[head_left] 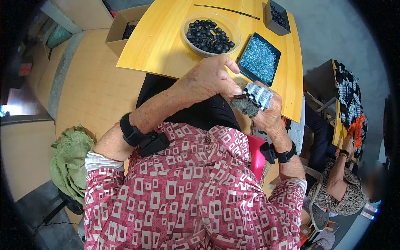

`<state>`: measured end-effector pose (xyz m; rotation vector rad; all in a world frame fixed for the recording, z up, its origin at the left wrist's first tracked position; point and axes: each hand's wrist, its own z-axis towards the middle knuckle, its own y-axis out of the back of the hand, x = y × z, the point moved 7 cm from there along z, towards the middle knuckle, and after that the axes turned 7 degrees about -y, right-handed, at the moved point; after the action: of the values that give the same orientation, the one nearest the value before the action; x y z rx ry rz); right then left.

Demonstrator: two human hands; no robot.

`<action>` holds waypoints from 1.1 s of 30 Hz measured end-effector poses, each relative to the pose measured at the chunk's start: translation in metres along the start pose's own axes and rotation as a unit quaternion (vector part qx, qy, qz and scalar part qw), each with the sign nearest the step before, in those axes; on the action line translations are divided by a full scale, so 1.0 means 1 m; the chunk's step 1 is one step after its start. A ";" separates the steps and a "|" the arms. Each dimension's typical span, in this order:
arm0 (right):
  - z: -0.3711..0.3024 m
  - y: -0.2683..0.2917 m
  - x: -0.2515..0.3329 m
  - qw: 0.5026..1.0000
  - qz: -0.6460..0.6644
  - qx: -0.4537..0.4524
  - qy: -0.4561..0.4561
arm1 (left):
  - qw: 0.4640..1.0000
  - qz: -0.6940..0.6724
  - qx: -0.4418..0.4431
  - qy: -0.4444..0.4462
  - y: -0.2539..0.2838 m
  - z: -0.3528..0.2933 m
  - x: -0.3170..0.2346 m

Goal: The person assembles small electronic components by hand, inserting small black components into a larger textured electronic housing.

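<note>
Both of my hands are raised in front of me, by the table's near edge. A small soft piece of fabric, fuzzy grey with a black-and-white striped part, is between them. My right hand grips it from the right, its fingers partly hidden behind the striped part. With thumb and fingertips pinched together, my left hand holds its upper left edge, and the index finger sticks out. Whether anything tiny sits in that pinch is too small to tell.
On the yellow table stand a clear tub of black knobs, a black tray of bluish beads, a dark bin and a thin rod. A cardboard box stands left. Someone handles striped pieces at right.
</note>
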<state>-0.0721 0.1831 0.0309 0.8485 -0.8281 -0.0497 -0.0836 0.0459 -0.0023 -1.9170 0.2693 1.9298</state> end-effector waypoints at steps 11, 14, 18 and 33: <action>0.010 0.003 0.001 0.998 -0.050 -0.022 -0.027 | 0.999 0.039 -0.007 -0.008 -0.003 0.000 0.003; 0.012 0.000 0.005 0.996 -0.081 0.020 0.025 | 0.999 0.050 0.016 0.005 -0.007 -0.002 0.004; 0.008 -0.004 0.003 0.993 -0.082 0.042 0.067 | 1.000 0.007 0.013 0.016 -0.011 -0.004 0.005; 0.005 0.010 0.014 0.988 -0.098 -0.039 0.109 | 0.999 0.016 0.021 0.024 -0.017 -0.002 -0.010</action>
<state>-0.0683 0.1818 0.0476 0.8429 -0.5317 -0.1585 -0.0749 0.0589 0.0096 -1.9452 0.3534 1.8858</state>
